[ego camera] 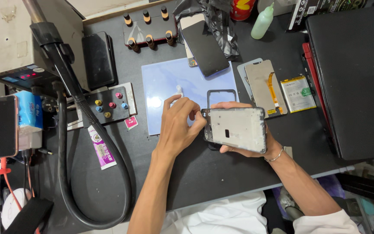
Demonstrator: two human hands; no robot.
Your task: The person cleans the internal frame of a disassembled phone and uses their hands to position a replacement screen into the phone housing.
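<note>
Now the silver phone midframe is up off the counter, cradled from beneath in the right hand. Left hand pinches narrowly at its left edge, apparently picking something free. A blue mat lies behind, a detached screen to its right.

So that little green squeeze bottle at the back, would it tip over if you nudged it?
Probably. The green bottle stands upright, tall and narrow with a pointed nozzle, so a nudge near the top would likely topple it. It looks like soft plastic, so likely light and unlikely to break.
</note>
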